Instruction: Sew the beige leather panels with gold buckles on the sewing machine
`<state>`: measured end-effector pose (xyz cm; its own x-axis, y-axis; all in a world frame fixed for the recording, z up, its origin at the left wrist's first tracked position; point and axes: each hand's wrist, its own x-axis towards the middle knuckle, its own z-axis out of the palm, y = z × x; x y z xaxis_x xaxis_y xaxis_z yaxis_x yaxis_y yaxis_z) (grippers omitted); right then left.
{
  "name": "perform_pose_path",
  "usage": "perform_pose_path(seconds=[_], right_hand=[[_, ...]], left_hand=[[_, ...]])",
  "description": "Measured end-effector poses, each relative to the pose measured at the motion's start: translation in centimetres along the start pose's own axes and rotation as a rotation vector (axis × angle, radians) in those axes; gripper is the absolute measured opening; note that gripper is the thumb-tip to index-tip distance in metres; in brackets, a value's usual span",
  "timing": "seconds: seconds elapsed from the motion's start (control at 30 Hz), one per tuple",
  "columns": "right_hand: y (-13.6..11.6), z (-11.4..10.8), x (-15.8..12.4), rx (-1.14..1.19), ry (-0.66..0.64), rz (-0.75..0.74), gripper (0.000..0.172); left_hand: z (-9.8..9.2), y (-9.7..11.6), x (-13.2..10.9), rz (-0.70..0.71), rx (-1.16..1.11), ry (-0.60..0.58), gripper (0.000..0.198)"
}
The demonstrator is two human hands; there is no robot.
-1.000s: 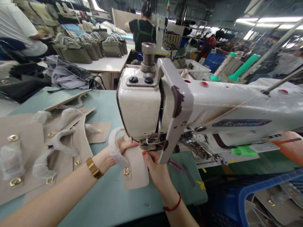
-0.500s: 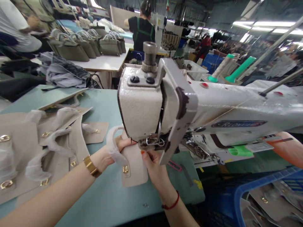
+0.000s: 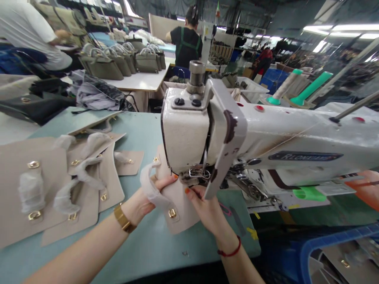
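A beige bag panel (image 3: 184,211) lies beneath the head of a white sewing machine (image 3: 186,136). Its handle (image 3: 147,183), wrapped in white film, arches up on the left and ends in gold buckles. My left hand (image 3: 148,197) reaches through under that handle, gripping the panel, with a finger laid across it close to the presser foot (image 3: 189,179). From the other side, my right hand (image 3: 207,209) pinches the panel's right part between thumb and fingers. The machine head and its guard hide part of the right fingers and the panel's far portion.
Similar beige panels (image 3: 85,197) with wrapped handles overlap on the green table (image 3: 139,252) at left. At lower right stands a blue basket (image 3: 304,252) holding more panels. A pink object (image 3: 225,209) lies right of my right hand. People work farther back.
The panel has turned a little under the machine, its near end swinging right, and the handle's far buckle now shows. Both hands moved with it. The whole view has shifted slightly.
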<state>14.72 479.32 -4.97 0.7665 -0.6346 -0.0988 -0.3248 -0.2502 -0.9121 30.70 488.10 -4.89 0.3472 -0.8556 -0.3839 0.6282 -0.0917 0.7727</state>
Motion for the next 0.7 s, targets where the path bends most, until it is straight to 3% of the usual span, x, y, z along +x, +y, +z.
perform_pose_path(seconds=[0.13,0.23,0.7], right_hand=[[-0.7,-2.1,0.2,-0.065,-0.033,-0.017,0.038],[-1.3,-3.0,0.4,-0.122,-0.047,-0.035,0.037],[-1.8,-3.6,0.5,-0.262,-0.042,-0.088,0.035]], left_hand=[[1.3,-1.9,-1.4,0.031,-0.152,0.198,0.044],[2.2,-2.8,-1.8,0.055,-0.202,0.260,0.045],[2.7,-4.0,-1.9,0.132,-0.205,0.249,0.042]])
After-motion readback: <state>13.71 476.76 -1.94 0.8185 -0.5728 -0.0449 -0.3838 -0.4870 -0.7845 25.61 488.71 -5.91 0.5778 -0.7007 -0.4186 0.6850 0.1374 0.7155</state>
